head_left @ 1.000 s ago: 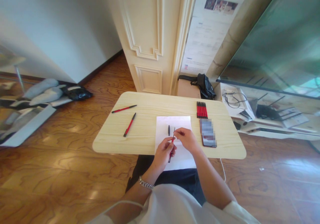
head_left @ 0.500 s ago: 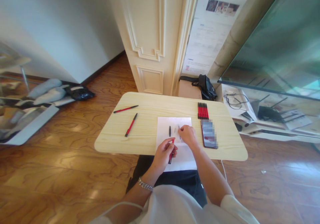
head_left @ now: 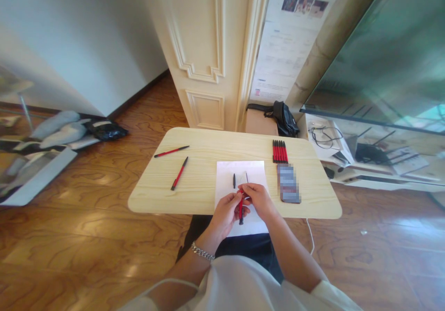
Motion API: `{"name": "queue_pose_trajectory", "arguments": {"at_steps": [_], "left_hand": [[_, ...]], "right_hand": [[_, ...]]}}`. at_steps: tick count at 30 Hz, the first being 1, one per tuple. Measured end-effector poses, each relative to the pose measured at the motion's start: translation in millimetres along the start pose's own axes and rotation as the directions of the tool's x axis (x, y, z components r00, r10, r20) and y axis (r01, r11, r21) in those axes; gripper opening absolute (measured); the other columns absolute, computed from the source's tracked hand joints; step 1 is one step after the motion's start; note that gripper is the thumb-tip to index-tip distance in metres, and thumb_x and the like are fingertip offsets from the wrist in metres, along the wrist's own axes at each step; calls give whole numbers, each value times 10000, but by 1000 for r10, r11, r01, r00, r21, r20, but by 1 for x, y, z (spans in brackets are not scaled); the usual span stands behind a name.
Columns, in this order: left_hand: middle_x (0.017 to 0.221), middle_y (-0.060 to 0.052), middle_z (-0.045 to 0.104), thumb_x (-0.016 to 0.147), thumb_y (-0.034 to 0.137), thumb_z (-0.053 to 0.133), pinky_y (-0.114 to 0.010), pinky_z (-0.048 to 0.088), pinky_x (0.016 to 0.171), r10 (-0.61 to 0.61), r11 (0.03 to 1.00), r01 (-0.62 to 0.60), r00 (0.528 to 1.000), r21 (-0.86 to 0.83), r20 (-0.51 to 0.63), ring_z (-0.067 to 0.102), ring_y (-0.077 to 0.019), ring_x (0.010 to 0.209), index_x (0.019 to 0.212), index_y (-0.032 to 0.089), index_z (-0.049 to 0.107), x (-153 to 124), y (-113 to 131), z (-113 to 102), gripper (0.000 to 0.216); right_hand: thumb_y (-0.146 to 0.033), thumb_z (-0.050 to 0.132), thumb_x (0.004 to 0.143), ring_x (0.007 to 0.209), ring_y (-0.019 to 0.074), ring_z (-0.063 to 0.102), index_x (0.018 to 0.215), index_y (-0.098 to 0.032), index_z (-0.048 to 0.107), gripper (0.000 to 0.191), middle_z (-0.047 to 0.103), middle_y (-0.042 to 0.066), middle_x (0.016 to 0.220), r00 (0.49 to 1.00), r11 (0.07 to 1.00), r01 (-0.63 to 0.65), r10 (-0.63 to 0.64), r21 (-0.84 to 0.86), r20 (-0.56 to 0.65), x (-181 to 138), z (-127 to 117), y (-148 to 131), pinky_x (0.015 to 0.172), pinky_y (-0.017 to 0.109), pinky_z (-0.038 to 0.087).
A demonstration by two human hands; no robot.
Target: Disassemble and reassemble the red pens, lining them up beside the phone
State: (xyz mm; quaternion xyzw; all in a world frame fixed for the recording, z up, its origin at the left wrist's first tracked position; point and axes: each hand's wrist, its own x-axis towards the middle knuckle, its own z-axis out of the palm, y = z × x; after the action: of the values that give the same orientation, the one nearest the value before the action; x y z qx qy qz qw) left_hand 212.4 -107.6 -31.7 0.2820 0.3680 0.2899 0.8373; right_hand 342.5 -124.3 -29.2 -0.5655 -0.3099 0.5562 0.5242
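Observation:
Both my hands meet over a white sheet of paper [head_left: 225, 181] at the near edge of a pale wooden table [head_left: 201, 186]. My left hand [head_left: 225, 211] is closed round a red pen barrel [head_left: 240, 208] with a black end, held nearly upright. My right hand [head_left: 257, 199] pinches the barrel's upper end. On the paper just beyond them lie a small black pen part [head_left: 234, 180] and a thin refill [head_left: 246, 177]. A silver bracelet [head_left: 202, 253] is on my left wrist.
Two whole red pens [head_left: 179, 174] [head_left: 171, 151] lie on the table's left side. A row of several red pens [head_left: 279, 151] sits at the back right, with a phone [head_left: 288, 183] in front of it. A black bag [head_left: 285, 118] stands behind the table.
My right hand left the thin refill on the paper and came back to the top of the red barrel. My left hand turned the barrel more upright.

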Motion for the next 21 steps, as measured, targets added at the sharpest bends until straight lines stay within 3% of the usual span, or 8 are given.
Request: {"name": "queue_pose_trajectory", "arguments": {"at_steps": [6,16,21], "left_hand": [[711,-75,676,786,411,638,-207,416,479,-10,1000,10,1000,19,11,629,-132,553,779,122,553,-3,3,3,302],[701,-89,682,771,423,644,-197,406,464,-23,999,23,1000,41,6,632,-135,555,786,116,561,-3,2,1,318],[707,-79,681,774,432,637,-199,405,467,-27,997,26,1000,72,14,636,-137,559,831,125,559,-3,0,0,322]], "right_hand": [[-473,621,737,415,91,460,941,-137,657,395,629,28,671,996,991,-60,51,118,76,1,-3,2,373,239,373],[-443,669,687,486,105,500,859,-103,692,381,621,41,620,995,994,-71,65,80,82,4,-9,3,461,247,384],[-393,671,688,571,108,536,919,-127,687,352,674,62,771,999,1000,2,0,-31,39,10,-16,3,552,257,422]]}}
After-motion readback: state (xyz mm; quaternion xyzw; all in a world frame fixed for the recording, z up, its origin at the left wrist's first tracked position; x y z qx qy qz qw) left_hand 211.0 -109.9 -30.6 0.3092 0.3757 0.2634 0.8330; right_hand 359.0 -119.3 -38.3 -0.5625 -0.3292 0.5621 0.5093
